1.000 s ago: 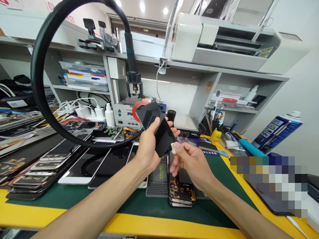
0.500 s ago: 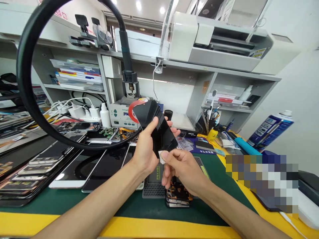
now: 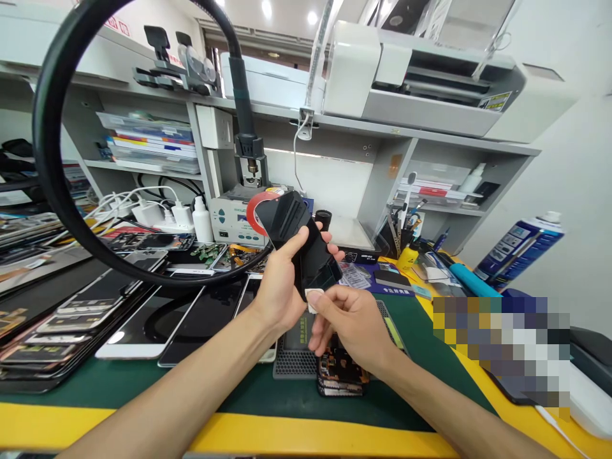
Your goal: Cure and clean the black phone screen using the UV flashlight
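Note:
A dark glossy phone screen (image 3: 315,255) is gripped in my left hand (image 3: 282,274), its thumb on the face and its fingertips round the far edge. My right hand (image 3: 356,319) pinches a small white pad (image 3: 313,299) between thumb and forefinger, at the lower end of the screen. Below my right hand, an opened phone (image 3: 342,373) with dark and copper-coloured inner parts lies on a stack. It rests beside a grey perforated mat (image 3: 294,366) on the green work mat (image 3: 268,398).
Several phone screens (image 3: 191,322) lie on the left. A black flexible hose (image 3: 45,146) loops over them from the grey station (image 3: 236,223). Tweezers and brushes (image 3: 399,223) stand at the back right, near a blue spray can (image 3: 519,248).
The dark screen has tilted slightly, so its reflections differ. The white pad shows a little more of its face. Both hands keep their hold in nearly the same place.

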Available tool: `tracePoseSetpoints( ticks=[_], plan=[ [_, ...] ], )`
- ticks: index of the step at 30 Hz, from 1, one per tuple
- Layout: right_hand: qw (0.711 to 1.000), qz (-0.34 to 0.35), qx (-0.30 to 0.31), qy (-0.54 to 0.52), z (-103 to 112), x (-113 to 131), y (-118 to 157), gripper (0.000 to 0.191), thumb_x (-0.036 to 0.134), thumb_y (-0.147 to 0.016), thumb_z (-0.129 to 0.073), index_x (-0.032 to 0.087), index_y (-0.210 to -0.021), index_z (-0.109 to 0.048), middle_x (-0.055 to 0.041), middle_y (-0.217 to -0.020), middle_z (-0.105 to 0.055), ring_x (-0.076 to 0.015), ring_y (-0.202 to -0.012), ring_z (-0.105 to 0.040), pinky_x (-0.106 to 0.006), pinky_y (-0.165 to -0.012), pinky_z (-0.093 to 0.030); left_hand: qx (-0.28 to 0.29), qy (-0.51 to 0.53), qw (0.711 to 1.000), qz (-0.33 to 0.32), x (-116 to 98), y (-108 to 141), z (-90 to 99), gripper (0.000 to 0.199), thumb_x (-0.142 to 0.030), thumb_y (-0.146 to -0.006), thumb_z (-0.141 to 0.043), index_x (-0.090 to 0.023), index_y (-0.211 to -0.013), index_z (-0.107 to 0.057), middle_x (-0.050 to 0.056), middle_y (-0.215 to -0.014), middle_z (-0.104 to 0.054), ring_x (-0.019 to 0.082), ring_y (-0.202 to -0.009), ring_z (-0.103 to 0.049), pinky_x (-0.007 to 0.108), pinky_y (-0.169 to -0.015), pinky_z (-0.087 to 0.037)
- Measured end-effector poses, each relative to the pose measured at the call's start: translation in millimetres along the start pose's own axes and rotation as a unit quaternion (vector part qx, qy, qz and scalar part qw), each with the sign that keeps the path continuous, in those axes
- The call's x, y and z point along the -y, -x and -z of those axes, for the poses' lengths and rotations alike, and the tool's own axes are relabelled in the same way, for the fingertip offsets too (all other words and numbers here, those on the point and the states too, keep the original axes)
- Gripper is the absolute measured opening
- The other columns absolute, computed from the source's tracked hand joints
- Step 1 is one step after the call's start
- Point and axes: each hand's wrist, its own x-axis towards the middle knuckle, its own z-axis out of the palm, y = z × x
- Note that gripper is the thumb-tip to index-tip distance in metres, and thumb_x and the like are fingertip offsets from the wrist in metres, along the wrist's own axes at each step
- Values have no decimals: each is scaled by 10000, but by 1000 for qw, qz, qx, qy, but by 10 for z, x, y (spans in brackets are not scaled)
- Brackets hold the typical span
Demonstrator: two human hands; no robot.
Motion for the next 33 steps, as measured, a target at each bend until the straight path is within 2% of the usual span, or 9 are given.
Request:
tracePoseSetpoints(
  ticks=[8,14,19,22,25,29,33],
  plan=[
    [990,90,-77,72,99,43,-29,440,517,-882,-680,125,-699,-600,-51,-589,-651,-166,-486,-658,-220,-467,-554,18,16,1000,14,-48,-49,99,178,-296,-906,-622,-170,-1032,-635,39,-936,-634,177,-822,-667,332,-801,-576],
    [984,111,-125,58,310,68,-127,430,511,-867,-705,128,-703,-595,-48,-599,-643,-173,-491,-651,-248,-476,-564,6,-3,999,33,-81,-56,142,190,-284,-908,-626,-164,-1053,-650,48,-957,-667,182,-849,-693,371,-879,-579],
    [988,114,-103,16,451,106,-124,405,517,-891,-674,147,-752,-588,-35,-646,-640,-175,-513,-645,-263,-469,-544,43,-1,998,55,-138,-21,146,297,-394,-911,-622,-138,-1056,-666,68,-983,-677,199,-853,-698,416,-935,-563],
    [991,108,-76,2,457,140,-98,390,519,-893,-664,143,-802,-612,-52,-687,-654,-180,-527,-645,-269,-473,-535,84,-4,994,67,-165,-1,161,439,-496,-932,-548,-100,-1066,-680,104,-985,-685,230,-848,-701,431,-912,-566],
    [989,117,-86,8,472,158,-96,397,524,-879,-674,131,-830,-648,-74,-733,-665,-185,-573,-648,-274,-481,-537,105,-9,991,78,-178,17,173,552,-565,-943,-473,-77,-1081,-689,132,-983,-689,260,-857,-698,466,-909,-558],
    [982,134,-120,57,525,142,-124,440,537,-878,-678,111,-984,-703,-97,-776,-686,-184,-634,-641,-286,-513,-553,110,-31,988,104,-175,43,175,641,-634,-919,-457,-69,-1110,-694,146,-989,-691,281,-841,-692,464,-850,-567],
    [980,127,-138,64,542,127,-151,527,531,-841,-722,108,-1154,-690,-97,-821,-702,-162,-592,-622,-288,-508,-549,122,-32,984,127,-162,64,176,691,-663,-912,-441,-56,-1122,-695,166,-986,-700,280,-830,-693,435,-815,-570]
  ],
)
